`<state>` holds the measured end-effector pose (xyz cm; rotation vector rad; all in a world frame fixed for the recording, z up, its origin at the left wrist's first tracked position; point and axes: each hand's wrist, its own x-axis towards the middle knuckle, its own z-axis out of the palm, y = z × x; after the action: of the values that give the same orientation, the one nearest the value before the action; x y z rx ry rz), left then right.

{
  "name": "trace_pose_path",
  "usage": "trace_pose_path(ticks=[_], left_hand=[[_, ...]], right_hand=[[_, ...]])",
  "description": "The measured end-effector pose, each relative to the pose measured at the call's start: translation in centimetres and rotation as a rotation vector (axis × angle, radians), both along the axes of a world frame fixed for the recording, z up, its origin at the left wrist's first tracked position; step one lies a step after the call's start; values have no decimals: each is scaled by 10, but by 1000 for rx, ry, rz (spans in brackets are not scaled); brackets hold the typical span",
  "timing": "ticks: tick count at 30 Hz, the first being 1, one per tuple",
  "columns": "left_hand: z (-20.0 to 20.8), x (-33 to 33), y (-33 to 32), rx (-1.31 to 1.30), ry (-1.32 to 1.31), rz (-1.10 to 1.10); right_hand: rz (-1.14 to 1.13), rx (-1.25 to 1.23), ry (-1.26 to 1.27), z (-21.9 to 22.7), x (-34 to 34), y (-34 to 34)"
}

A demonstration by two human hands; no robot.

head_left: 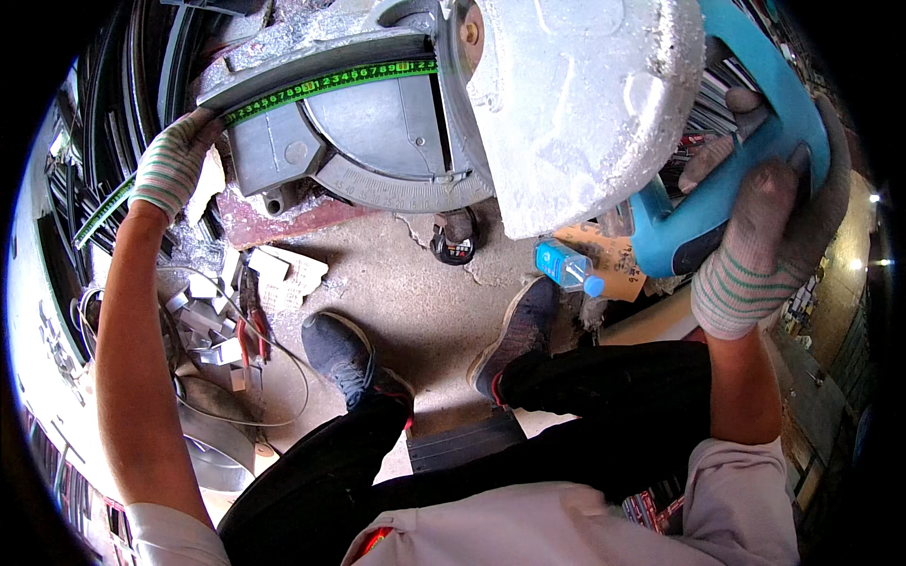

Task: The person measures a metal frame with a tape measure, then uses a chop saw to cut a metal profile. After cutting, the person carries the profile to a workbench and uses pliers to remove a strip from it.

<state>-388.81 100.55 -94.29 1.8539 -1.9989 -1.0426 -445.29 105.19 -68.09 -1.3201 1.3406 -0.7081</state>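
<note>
My left hand [175, 162], in a white glove with green stripes, is closed at the left end of a long grey metal strip [311, 74]. The strip lies along the back of a mitre saw's grey table [373, 118]. A green measuring tape [330, 83] runs along the strip's front edge, and a similar green length shows beyond the hand. My right hand [760, 245], in a dusty glove of the same kind, wraps around the saw's teal handle [788, 104]. The saw's dusty, pale guard [585, 104] hides the blade and the strip's right end.
Below the saw, the floor holds a black tape measure [454, 236] and a blue-capped bottle [569, 266]. Red-handled pliers [253, 335] lie by metal offcuts [203, 316] and a looped cable. Dark profiles [118, 85] stack at far left. My shoes [340, 357] stand before the saw.
</note>
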Motion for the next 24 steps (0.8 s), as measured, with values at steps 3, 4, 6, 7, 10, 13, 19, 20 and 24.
trace_pose_path(ticks=[3, 4, 6, 7, 10, 13, 19, 20, 24], left_hand=[[-1, 1, -3, 19, -30, -7], [-2, 2, -3, 16, -45, -5], [-5, 5, -3, 11, -62, -5], [-6, 6, -3, 9, -62, -8], [-6, 7, -3, 5, -79, -10], [-7, 8, -2, 6, -52, -4], [-1, 1, -1, -60, -39, -42], [0, 0, -1, -60, -35, -38], [4, 0, -3, 23, -25, -40]], right_hand=[[5, -122, 237, -3, -31, 5], [25, -230, 350, -5, -37, 8], [46, -469, 582, -9, -28, 10], [57, -602, 698, -11, -20, 12], [83, -960, 979, -16, 7, 16], [32, -1119, 994, -25, 22, 17], [-177, -1046, 930, -47, 39, 26], [-166, -1055, 945, -47, 39, 27], [-116, -1058, 875, -45, 52, 33]])
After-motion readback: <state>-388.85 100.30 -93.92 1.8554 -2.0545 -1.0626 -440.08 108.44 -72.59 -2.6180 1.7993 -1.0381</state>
